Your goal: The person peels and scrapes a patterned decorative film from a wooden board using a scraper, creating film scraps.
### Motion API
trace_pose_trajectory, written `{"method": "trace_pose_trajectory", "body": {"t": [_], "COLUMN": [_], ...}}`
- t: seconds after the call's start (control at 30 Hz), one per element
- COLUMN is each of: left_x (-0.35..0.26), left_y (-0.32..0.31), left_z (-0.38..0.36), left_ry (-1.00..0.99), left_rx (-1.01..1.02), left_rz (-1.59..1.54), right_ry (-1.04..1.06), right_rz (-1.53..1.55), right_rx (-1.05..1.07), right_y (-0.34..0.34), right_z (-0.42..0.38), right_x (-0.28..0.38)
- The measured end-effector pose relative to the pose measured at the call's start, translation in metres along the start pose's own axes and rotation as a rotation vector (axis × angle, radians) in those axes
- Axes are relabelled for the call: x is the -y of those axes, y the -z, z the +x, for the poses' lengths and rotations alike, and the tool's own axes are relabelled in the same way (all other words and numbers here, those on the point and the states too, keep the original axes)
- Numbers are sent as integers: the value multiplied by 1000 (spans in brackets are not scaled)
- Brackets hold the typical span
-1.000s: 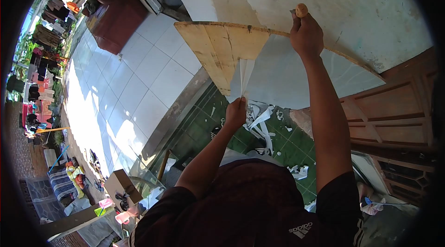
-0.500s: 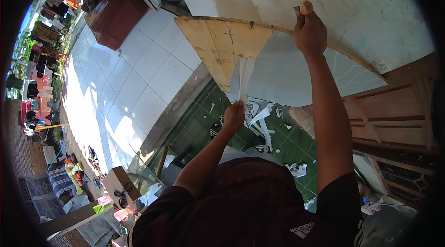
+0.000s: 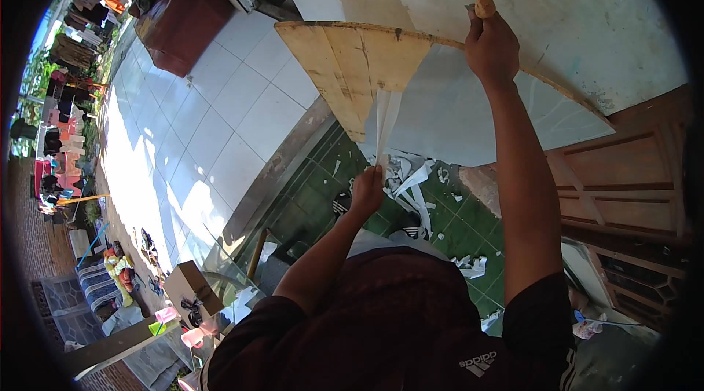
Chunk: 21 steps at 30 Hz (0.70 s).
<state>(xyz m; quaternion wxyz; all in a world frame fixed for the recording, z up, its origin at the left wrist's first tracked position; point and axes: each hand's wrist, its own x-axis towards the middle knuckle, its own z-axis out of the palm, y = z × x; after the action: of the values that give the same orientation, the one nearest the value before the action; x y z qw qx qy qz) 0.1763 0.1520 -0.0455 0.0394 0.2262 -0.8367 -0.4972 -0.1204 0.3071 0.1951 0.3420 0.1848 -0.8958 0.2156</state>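
Observation:
A wooden board [image 3: 341,61] stands tilted in front of me, bare wood on its left and covered by a pale grey sheet [image 3: 447,108] on its right. My left hand [image 3: 368,189] is closed on the lower end of a white strip [image 3: 387,119], which hangs from the board where bare wood meets the sheet. At the board's top edge, my right hand [image 3: 491,50] grips a tool with a round wooden handle [image 3: 485,6]. A small bit of dark metal shows beside that handle; the rest of the tool is hidden by my fist.
Torn white scraps [image 3: 411,185] litter the green tiled floor [image 3: 458,237] near my feet. Behind the board rises a stained wall [image 3: 572,17]. A wooden door [image 3: 623,178] is at right. White tiles [image 3: 242,112], a dark red sofa [image 3: 183,20] and a cardboard box [image 3: 192,292] lie leftward.
My left hand has shifted slightly down and left with the strip still in it. The right hand stays nearly in place on the tool.

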Motion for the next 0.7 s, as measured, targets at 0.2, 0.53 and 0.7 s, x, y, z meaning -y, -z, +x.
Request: {"method": "trace_pose_trajectory", "body": {"t": [0.2,0.53,0.7], "left_x": [11,31,38], "left_y": [-4,-11,-8], "left_z": [-6,-22,-29], "left_ry": [-40,-100,-42], "left_rx": [-15,-64,-29], "left_rz": [-3,60,99], "right_ry": [-16,-48,-52], "right_rz": [10,-27,-30], "right_rx": [19,38,30], "right_y": [1,2,1], "right_z": [1,3,3], "right_x": [1,4,3]}}
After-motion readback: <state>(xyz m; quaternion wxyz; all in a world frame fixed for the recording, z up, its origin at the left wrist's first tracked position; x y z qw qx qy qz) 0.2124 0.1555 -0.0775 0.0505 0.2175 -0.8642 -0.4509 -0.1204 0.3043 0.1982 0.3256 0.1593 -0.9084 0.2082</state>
